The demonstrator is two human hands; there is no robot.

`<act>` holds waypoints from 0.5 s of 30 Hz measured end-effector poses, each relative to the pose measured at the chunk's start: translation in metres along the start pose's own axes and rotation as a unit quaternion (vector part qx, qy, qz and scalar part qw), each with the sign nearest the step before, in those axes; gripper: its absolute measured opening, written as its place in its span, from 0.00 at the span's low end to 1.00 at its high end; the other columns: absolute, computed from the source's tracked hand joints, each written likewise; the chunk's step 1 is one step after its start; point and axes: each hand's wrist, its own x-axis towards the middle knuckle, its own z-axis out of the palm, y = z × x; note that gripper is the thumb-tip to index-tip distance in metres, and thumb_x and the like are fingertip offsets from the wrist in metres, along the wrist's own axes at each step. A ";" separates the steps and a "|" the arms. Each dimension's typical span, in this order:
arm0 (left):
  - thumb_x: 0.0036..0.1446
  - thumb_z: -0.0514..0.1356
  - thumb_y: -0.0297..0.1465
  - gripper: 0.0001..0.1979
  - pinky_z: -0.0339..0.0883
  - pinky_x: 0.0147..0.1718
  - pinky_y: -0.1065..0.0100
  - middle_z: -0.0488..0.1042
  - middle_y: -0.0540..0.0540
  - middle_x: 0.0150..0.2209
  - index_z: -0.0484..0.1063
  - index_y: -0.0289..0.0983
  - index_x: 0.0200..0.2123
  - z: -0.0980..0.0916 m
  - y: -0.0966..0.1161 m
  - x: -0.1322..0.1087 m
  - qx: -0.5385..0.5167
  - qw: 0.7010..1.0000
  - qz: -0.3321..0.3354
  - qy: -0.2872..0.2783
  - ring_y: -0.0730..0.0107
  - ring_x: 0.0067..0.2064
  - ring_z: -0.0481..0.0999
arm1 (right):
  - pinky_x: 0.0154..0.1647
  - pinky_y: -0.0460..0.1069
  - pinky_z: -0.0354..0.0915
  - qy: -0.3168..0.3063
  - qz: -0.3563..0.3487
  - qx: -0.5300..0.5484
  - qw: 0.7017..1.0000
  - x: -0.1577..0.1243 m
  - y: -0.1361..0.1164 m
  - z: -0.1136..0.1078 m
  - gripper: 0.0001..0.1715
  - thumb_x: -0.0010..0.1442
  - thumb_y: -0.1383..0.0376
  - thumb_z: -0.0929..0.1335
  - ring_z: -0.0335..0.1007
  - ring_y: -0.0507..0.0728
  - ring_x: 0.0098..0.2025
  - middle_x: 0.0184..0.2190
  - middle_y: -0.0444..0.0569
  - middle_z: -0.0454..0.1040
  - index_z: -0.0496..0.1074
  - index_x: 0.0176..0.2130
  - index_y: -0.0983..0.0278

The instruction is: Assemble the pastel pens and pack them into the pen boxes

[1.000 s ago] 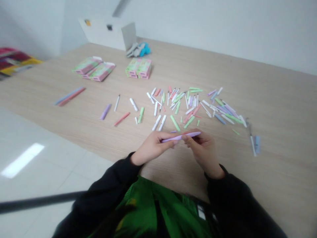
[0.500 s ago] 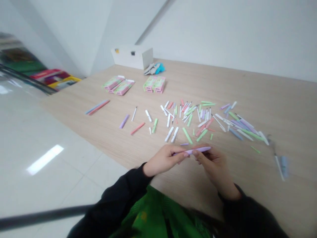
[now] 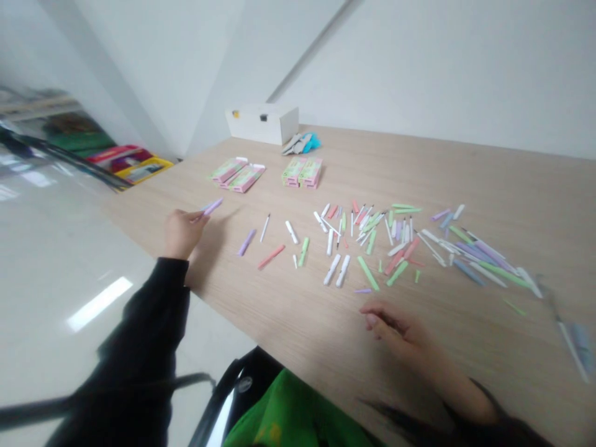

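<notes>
Left hand (image 3: 182,233): out over the left part of the desk (image 3: 488,180), near its front edge. Fingers closed in a pinch on a slim purple pen (image 3: 213,207); its free end points up and right, toward the pink-and-green cartons (image 3: 246,178). Hand hides the near end of the pen; whether the pen touches the desk cannot be told.

Right hand (image 3: 400,329): at front centre, well apart from the left. Fingers half curled, thumb tip close to the forefinger; cannot tell whether anything sits inside the curl. Nearest item: a small purple piece (image 3: 363,290), just beyond the fingertips. A green pen barrel (image 3: 368,274) lies slantwise behind that piece, with two white pen parts (image 3: 338,270) side by side to its left.

Between the hands, spread singly: purple pen part (image 3: 246,242), dark-tipped refill (image 3: 265,228), red pen part (image 3: 270,256), green pen part (image 3: 303,251) with a small white piece (image 3: 295,261) just beside it.

Beyond the right hand: a loose, mixed heap of pen parts (image 3: 372,225) in white, green, red and purple, extending rightward. At far right, a blurred blue part (image 3: 582,341).

Rear of desk: second carton group (image 3: 302,172), white box (image 3: 256,126), crumpled grey-and-blue bundle (image 3: 300,144) beside the box.
</notes>
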 end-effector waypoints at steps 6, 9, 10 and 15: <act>0.65 0.53 0.39 0.23 0.62 0.46 0.57 0.75 0.35 0.39 0.81 0.33 0.51 0.022 -0.020 0.024 0.085 0.996 0.005 -0.008 0.45 0.48 0.73 | 0.35 0.52 0.72 0.006 -0.004 -0.026 1.000 0.003 0.005 0.001 0.17 0.63 0.55 0.64 0.76 0.58 0.31 0.26 0.46 0.77 0.78 0.37 0.61; 0.64 0.55 0.40 0.22 0.61 0.48 0.55 0.75 0.33 0.43 0.80 0.36 0.52 0.031 -0.021 0.029 0.098 0.995 0.019 -0.009 0.44 0.49 0.72 | 0.34 0.52 0.73 0.008 0.002 -0.033 0.999 0.002 0.006 0.001 0.16 0.63 0.55 0.64 0.76 0.58 0.30 0.26 0.47 0.77 0.78 0.36 0.61; 0.64 0.55 0.41 0.22 0.60 0.49 0.54 0.75 0.33 0.44 0.80 0.36 0.52 0.033 -0.021 0.031 0.100 0.995 0.023 -0.004 0.44 0.50 0.71 | 0.35 0.52 0.73 0.006 -0.002 -0.035 0.999 0.001 0.006 0.001 0.16 0.63 0.56 0.64 0.77 0.58 0.31 0.26 0.47 0.78 0.78 0.36 0.61; 0.62 0.55 0.51 0.32 0.55 0.55 0.55 0.74 0.37 0.50 0.73 0.33 0.58 0.036 -0.024 0.034 0.070 0.995 0.034 0.064 0.46 0.62 0.64 | 0.33 0.53 0.74 0.009 -0.019 -0.045 0.999 -0.001 0.009 0.003 0.15 0.62 0.57 0.65 0.77 0.60 0.30 0.25 0.47 0.78 0.79 0.36 0.59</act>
